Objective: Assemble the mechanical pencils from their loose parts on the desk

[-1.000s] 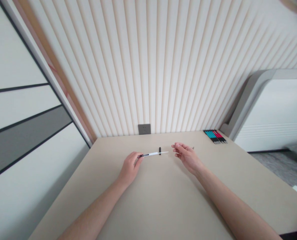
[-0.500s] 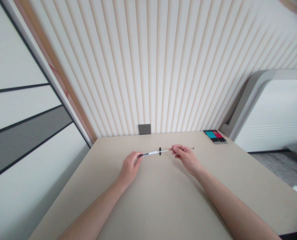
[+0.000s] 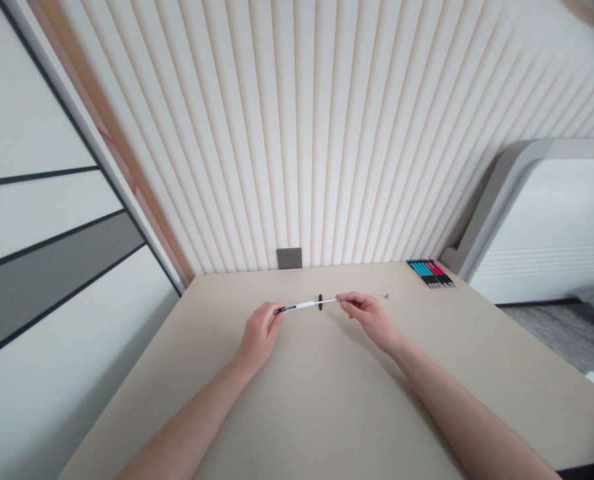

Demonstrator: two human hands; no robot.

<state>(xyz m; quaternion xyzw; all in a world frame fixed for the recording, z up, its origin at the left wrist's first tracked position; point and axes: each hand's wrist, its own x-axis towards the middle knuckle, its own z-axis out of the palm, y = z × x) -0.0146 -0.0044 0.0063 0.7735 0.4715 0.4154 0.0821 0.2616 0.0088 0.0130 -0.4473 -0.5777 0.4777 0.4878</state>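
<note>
My left hand is closed on the black end of a white pen barrel, held almost level over the table. A thin white refill sticks out of the barrel towards the right. At the refill's far tip, my right hand pinches a small greyish piece, too small to name for certain. A short black pen grip lies on the table just behind the refill. Beyond the right hand rests a small metallic pen tip.
Several pens with turquoise and red barrels lie side by side at the table's back right corner. A dark wall socket sits just above the back edge. A white, grey-edged piece of furniture stands to the right.
My right hand has shifted slightly left, bringing its pinched fingers to the tip of the refill. The left hand and the pen barrel have hardly moved.
</note>
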